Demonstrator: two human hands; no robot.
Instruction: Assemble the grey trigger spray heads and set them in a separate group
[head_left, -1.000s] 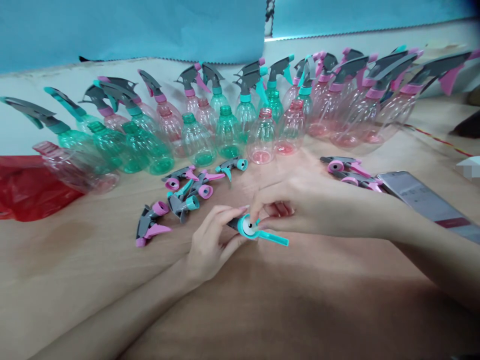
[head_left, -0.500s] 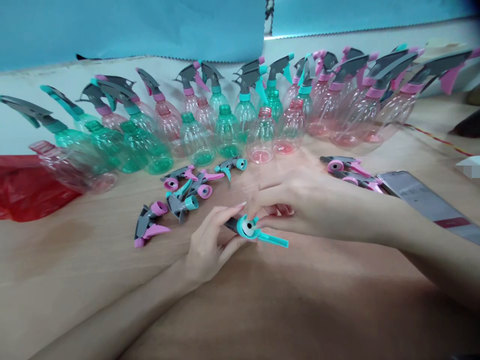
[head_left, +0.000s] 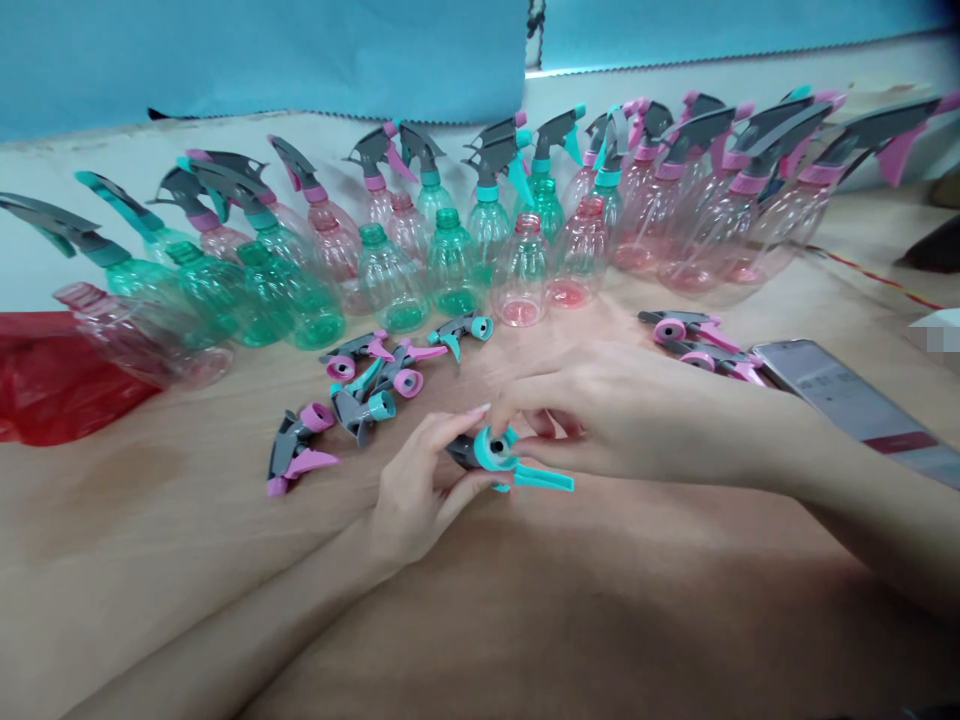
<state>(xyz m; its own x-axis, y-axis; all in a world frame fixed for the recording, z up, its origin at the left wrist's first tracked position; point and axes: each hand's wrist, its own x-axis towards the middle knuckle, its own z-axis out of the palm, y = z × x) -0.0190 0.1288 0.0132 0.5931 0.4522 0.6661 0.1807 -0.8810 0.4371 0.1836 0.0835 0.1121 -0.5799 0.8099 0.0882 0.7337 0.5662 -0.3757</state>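
Note:
A grey and teal trigger spray head [head_left: 496,450] is between my two hands above the table, its round collar opening turned toward me and its teal lever pointing right. My left hand [head_left: 412,490] grips the grey body from the left, thumb below and fingers above. At the collar's right rim, my right hand [head_left: 570,410] has its thumb and index finger closed on the teal ring; its other fingers curl behind. To the left lie several loose spray heads, among them a pink and grey one [head_left: 300,450] and a teal and grey one [head_left: 364,410].
Open-necked bottles, such as a green one [head_left: 454,265] and a pink one [head_left: 521,270], stand behind. Several bottles with spray heads [head_left: 491,215] line the wall. A phone [head_left: 855,405] and more pink spray heads [head_left: 709,350] lie right; a red bag [head_left: 67,380] sits left.
The teal collar now stands out as a deeper ring around the nozzle hole, where a white disc showed before. Both hands stay almost in place.

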